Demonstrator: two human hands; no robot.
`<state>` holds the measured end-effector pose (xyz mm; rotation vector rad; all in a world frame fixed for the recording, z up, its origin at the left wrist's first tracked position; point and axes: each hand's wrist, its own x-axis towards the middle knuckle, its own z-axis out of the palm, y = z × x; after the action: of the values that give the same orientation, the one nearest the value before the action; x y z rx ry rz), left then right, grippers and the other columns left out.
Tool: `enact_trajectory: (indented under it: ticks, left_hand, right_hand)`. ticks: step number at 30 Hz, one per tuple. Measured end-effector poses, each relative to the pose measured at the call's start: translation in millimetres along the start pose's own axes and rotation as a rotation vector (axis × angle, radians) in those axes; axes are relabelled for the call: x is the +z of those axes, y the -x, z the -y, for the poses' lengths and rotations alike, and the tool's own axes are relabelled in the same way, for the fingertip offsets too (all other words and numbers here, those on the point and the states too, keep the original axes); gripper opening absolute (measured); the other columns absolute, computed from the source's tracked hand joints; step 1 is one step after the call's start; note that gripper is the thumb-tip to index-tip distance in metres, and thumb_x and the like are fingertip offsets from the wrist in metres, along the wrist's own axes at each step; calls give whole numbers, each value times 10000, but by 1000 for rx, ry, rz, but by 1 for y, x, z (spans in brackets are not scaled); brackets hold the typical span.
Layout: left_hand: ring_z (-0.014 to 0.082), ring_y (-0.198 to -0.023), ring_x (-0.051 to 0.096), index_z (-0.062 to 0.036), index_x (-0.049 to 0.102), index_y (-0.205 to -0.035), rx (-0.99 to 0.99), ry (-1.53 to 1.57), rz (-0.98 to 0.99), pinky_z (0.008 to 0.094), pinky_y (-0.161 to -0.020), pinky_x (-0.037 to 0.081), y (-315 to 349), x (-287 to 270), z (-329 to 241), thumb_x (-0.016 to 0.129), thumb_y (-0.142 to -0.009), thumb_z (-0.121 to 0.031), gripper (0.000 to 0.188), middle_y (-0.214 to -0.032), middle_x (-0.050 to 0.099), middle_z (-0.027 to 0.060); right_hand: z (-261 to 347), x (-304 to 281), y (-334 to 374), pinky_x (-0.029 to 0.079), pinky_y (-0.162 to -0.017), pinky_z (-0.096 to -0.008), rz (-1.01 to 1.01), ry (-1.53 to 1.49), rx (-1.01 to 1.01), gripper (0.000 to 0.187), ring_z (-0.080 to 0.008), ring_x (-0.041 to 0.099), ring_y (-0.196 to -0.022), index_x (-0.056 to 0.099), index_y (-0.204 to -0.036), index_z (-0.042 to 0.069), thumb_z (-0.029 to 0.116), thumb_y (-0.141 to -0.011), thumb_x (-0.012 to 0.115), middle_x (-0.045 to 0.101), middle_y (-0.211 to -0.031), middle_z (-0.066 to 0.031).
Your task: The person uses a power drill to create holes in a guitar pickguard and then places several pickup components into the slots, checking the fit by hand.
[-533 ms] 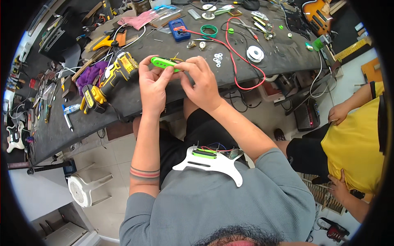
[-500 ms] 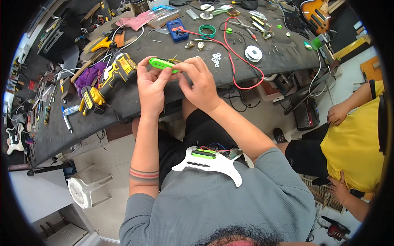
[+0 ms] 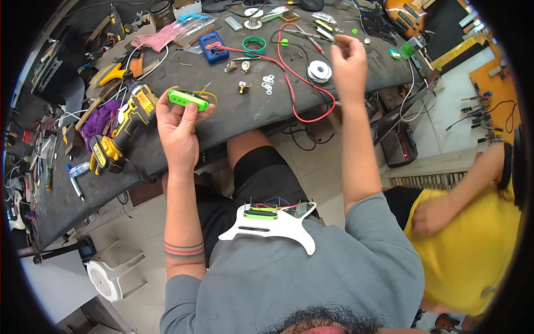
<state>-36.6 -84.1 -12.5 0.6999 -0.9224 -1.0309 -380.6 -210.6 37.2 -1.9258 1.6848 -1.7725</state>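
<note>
My left hand [image 3: 179, 131] is closed around a bright green guitar pickup [image 3: 188, 101], with its row of pole pieces facing up and a yellow wire [image 3: 215, 98] trailing from it. My right hand [image 3: 349, 58] is raised over the far right of the bench, close to the white spool [image 3: 319, 71]. Its fingers are bent into a pinch, and whatever is in them is too small to make out. On my lap rests a white pickguard [image 3: 295, 229] with another green-framed pickup [image 3: 260, 214] and loose wires.
A yellow cordless drill [image 3: 133, 117] lies left of my left hand. White washers [image 3: 268, 84], small metal pots [image 3: 245, 67], a blue meter [image 3: 213, 47], green tape [image 3: 254, 45] and a red cable [image 3: 289, 67] lie on the dark bench [image 3: 222, 119]. A person in yellow [image 3: 461, 245] is close at right.
My right hand has left the pickup and swung out to the far right of the bench. The pickup stays in my left hand. The person in yellow has shifted, with one arm blurred.
</note>
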Motion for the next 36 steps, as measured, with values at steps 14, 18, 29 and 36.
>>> enact_trajectory:
  ticks: [14,18,29,36]
  left_hand:
    - [223,-1042,728,-66,404,-1460,16,-31,4,389,-914,634,-1,2,3,565,-1098,-27,398,-1212,664,114]
    - [284,-940,738,-16,537,-1331,97,-42,-75,406,-859,619,3,14,8,586,-1072,-43,265,-1094,704,144]
    - [345,-1070,736,-56,398,-1529,-51,12,216,432,-942,610,13,-19,-18,578,-1118,-150,458,-1227,694,247]
    - [295,-974,775,49,472,-1513,-295,-134,390,418,-876,646,65,-2,-61,779,-952,-34,645,-1067,740,187]
  right_hand:
    - [-26,-64,26,506,-821,-276,272,101,92,170,-118,617,-880,704,-1140,1,65,-983,697,681,-969,-44]
    - [23,-63,44,489,-778,-268,260,28,24,137,-100,581,-842,683,-1112,-13,33,-984,688,652,-949,-14]
    - [69,-90,74,492,-765,-261,734,-270,256,251,-88,600,-831,722,-1220,28,169,-1013,727,680,-942,30]
    - [86,-100,112,529,-896,-374,1725,-808,-48,246,-255,655,-1029,714,-1195,19,140,-981,727,678,-1123,-94]
